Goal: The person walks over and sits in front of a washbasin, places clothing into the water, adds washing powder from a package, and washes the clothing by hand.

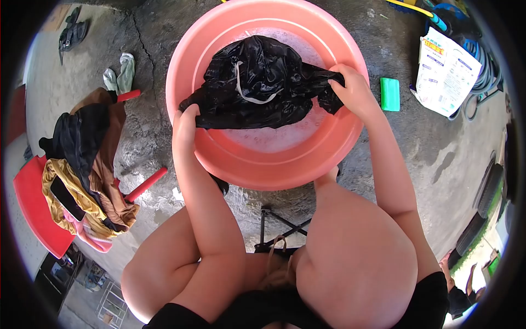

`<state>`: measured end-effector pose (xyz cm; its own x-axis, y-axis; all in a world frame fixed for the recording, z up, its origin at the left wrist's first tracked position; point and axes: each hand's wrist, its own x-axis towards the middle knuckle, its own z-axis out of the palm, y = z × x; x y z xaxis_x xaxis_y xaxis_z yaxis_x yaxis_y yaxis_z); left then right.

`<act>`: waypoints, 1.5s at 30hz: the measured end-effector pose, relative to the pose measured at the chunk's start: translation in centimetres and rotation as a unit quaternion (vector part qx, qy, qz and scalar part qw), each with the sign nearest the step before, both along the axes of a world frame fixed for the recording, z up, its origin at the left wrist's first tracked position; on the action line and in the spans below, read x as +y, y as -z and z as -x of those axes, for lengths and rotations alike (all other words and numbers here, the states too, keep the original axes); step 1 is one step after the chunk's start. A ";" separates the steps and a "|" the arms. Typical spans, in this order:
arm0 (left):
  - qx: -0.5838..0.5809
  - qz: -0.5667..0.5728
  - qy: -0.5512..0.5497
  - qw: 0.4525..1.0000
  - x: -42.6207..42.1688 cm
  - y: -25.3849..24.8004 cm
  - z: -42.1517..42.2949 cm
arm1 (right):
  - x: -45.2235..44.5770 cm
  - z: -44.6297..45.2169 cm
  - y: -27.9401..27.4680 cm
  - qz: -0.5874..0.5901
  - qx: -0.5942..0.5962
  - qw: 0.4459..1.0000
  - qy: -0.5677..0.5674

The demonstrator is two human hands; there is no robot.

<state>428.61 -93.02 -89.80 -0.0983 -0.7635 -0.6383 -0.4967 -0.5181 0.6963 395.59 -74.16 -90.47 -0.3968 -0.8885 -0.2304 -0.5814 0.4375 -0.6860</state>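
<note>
Left hand: The left hand (pixel 185 127) grips one end of a soaked, shiny black fabric garment (pixel 263 68) at the left rim of the basin, thumb on top of the cloth.
Right hand: The right hand (pixel 353 92) clasps the garment's bunched other end just inside the basin's right rim.
Black garment: Stretched between the two hands, it lies inside the basin, a narrow white strip (pixel 239 82) curving across its folds.
Basin: A round, salmon-pink plastic basin (pixel 263 164) holds pale, sudsy water (pixel 268 141) beneath the cloth.
Soap: A rectangular bright green bar (pixel 390 94) rests just beside the basin, to its right.
Packet: A white printed packet (pixel 445 74) lies farther right of the basin, beyond the bar, with coiled blue-grey hose (pixel 486 68) beside it.
Laundry: Well left of the basin, a heap of brown, black and mustard-yellow clothes (pixel 82 145) drapes a red plastic seat (pixel 34 203), a black rectangular phone (pixel 67 198) on top.
Floor: Rough grey concrete (pixel 438 137) surrounds the basin.
</note>
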 end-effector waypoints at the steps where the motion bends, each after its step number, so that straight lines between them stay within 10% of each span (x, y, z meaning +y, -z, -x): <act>1: -0.076 0.000 0.048 0.996 0.1 0.2 -0.2 | 0.0 -0.3 0.3 0.013 0.017 1.000 0.022; 7: -0.322 0.128 0.183 0.920 2.2 -2.5 2.3 | -0.5 -1.4 -0.1 -0.035 0.090 0.990 0.100; 14: -0.294 0.400 0.239 0.835 8.8 1.0 8.2 | -0.9 -4.0 0.2 0.070 0.242 0.968 0.009; 18: -0.281 0.351 0.339 0.827 13.3 4.5 9.0 | 0.1 -7.9 3.1 0.058 0.251 0.960 -0.107; 27: -0.337 0.190 0.454 0.803 14.6 8.5 8.0 | -1.9 -8.0 6.0 -0.407 0.204 0.856 -0.245; 34: -0.342 0.223 0.409 0.816 13.5 9.5 6.7 | -1.9 -5.0 3.8 -0.244 0.085 0.958 -0.122; 37: -0.344 0.232 0.392 0.821 12.4 9.6 6.2 | -0.4 -3.9 5.0 0.047 0.252 0.961 -0.104; 45: -0.305 0.237 0.298 0.873 9.0 8.5 6.1 | -1.7 -5.2 5.2 -0.263 0.255 0.917 -0.155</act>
<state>422.53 -83.98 -98.34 -0.3211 -0.8854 -0.3361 -0.9326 0.2337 0.2751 400.82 -75.83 -95.71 -0.3185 -0.7961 -0.5145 -0.9209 0.3886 -0.0313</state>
